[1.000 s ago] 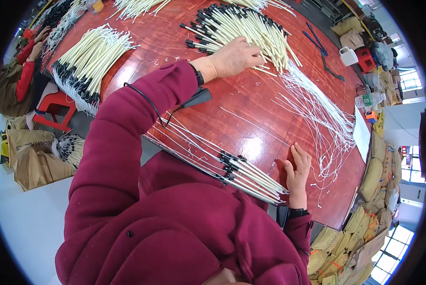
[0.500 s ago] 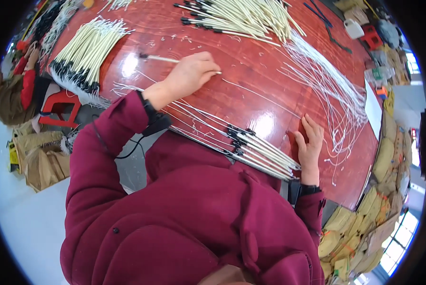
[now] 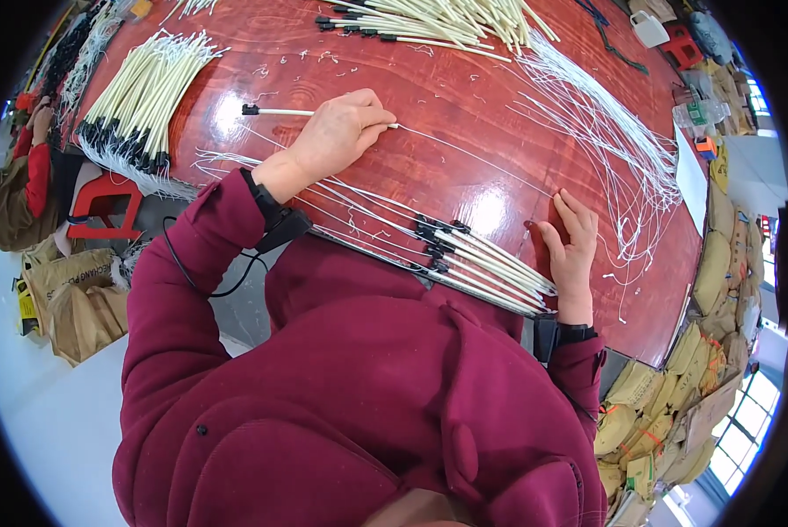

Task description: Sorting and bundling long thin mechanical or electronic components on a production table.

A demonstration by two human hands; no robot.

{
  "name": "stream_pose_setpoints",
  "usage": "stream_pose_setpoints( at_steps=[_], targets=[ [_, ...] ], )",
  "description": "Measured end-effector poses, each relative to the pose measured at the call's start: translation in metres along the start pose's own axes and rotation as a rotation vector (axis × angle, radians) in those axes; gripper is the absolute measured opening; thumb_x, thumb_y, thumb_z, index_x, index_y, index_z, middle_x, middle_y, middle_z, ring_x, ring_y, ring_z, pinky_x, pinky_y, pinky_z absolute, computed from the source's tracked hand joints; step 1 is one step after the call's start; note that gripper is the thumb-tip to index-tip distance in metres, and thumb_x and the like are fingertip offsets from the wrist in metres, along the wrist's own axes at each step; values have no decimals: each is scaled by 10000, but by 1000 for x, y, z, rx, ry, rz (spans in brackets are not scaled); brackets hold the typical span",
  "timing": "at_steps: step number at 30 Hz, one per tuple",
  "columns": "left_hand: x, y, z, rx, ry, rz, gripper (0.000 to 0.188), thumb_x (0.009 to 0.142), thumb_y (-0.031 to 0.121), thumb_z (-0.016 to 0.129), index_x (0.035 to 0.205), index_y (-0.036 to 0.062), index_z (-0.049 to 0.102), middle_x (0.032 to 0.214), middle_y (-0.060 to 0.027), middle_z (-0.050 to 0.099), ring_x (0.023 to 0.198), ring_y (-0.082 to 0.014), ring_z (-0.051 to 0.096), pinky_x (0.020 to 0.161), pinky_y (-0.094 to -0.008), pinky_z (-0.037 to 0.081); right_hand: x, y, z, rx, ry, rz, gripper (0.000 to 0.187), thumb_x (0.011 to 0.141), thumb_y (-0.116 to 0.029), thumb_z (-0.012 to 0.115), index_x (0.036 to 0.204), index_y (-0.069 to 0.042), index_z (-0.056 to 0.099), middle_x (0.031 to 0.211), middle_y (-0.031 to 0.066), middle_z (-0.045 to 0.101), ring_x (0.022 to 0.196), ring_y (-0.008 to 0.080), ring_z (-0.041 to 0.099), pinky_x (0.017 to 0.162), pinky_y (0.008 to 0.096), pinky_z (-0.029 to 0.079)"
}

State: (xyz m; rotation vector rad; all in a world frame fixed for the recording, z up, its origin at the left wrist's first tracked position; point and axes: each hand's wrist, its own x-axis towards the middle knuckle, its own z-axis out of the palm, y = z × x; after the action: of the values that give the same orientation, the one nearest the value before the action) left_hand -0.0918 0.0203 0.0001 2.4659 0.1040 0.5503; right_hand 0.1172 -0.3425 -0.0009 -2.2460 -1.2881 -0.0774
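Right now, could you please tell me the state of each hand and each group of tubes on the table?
left hand: closed on one cream tube
right hand: open, flat on the red table
row of tubes: lying side by side at the near edge
left bundle: lying fanned out

Cream black-tipped stick (image 3: 280, 111), flat on red table, in hand
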Motion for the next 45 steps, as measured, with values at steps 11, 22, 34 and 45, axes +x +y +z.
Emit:
stream_pose_setpoints(
  at_steps=[11,22,34,45],
  targets=[
    [0,-5,-4,51,14,-47,160,910,34,686,1059,0,734,944,-106,668,848,-294,677,741,-362,534,1,-6,0,19,-6,21,446,823,-110,772,1248,-3,691,1313,138,645,1183,316,578,1032,396,450],
    [4,-6,-2,64,8,-22,174,905,36,687,1069,-1,731,957,-107,668,854,-299,679,747,-365,537,2,-9,2,79,-4,42,446,811,-140,795,1225,0,705,1304,130,644,1167,310,574,1018,394,447],
    [50,32,71,250,-201,283,94,819,118,636,874,93,709,920,-73,661,917,-275,661,780,-425,540,12,-19,9,1,-118,-56,552,830,-166,774,1343,-20,631,1399,132,601,1236,329,533,1090,415,379],
    [47,95,48,424,-29,302,338,807,270,733,1076,71,684,1067,-49,648,1108,-277,590,883,-431,462,28,-23,20,-58,-28,-118,624,849,-201,762,1414,-40,552,1447,143,555,1257,350,525,1090,446,386]
  ],
)
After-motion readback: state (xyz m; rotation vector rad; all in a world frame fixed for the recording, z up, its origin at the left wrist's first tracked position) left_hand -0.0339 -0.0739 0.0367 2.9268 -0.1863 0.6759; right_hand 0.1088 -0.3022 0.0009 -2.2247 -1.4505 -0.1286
